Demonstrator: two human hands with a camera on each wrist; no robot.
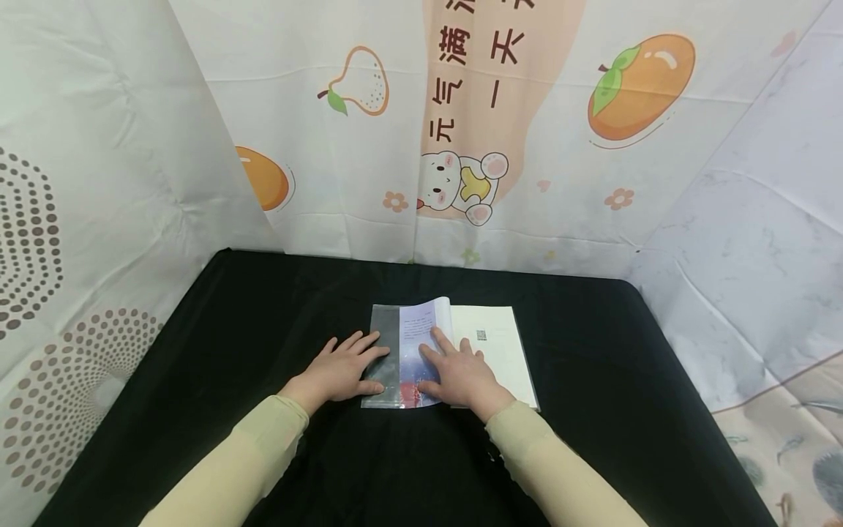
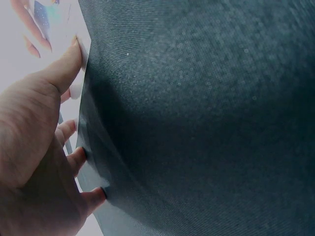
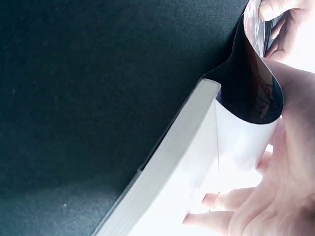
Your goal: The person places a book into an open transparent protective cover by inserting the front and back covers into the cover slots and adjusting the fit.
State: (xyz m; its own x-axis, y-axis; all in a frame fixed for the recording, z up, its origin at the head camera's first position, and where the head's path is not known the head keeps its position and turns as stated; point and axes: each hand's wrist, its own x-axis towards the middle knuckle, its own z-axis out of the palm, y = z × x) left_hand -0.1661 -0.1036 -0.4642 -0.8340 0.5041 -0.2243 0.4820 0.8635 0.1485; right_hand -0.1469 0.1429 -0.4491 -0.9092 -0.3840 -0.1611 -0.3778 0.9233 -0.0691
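Observation:
A thick book (image 1: 497,329) lies on the black cloth, its white first page showing at right. Its bluish-purple printed cover flap (image 1: 411,322) curves up and over beside that page. Clear plastic sheet (image 1: 385,320) extends left of the flap. My left hand (image 1: 339,369) rests on the plastic's left edge, fingers spread. With spread fingers my right hand (image 1: 464,375) presses on the flap and lies partly across the page. In the right wrist view, the bent cover (image 3: 246,118) arches between the page block (image 3: 172,152) and the left hand. The flap's lower part is partly hidden by the right hand.
Black cloth (image 1: 276,307) covers the table around the book. A white curtain (image 1: 369,168) printed with fruit and characters hangs behind the table's far edge. Pale sheets (image 1: 151,95) hang along the left side, and a marbled sheet (image 1: 757,241) along the right.

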